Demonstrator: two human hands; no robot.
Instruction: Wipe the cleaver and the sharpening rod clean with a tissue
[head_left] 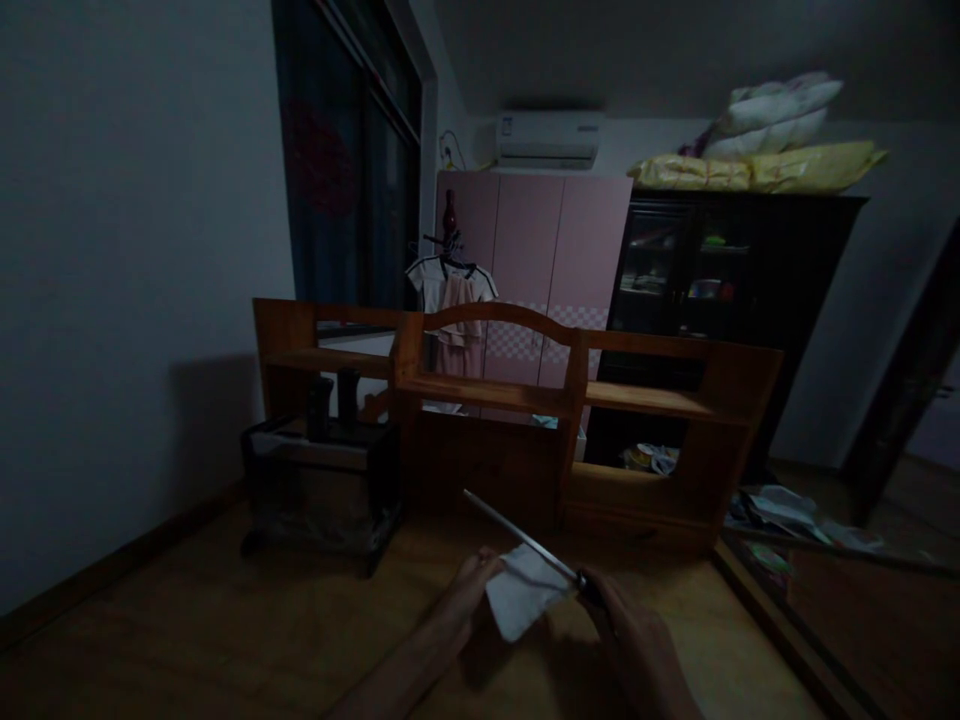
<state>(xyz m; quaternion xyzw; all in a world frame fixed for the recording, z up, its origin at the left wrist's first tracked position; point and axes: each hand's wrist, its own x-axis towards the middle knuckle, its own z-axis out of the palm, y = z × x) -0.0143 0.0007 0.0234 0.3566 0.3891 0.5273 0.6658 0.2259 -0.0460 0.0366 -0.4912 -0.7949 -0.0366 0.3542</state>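
My left hand (474, 590) has its fingers closed on the left edge of a small white folded cloth (517, 612); the dim light leaves open whether it is cloth or paper. My right hand (626, 635) grips the dark handle of a knife (517, 533). Its long narrow blade points up and to the left, passing over the top of the cloth. I cannot tell whether blade and cloth touch. Both hands are above the wooden table (300, 640).
A wooden shelf unit (487, 392) stands along the table's back. At left is a dark-framed, clear-sided box (322, 490) with two black objects (334, 400) on top. A raised edge (787, 630) borders the table at right. Behind are a pink wardrobe (525, 230) and a dark cabinet (795, 270).
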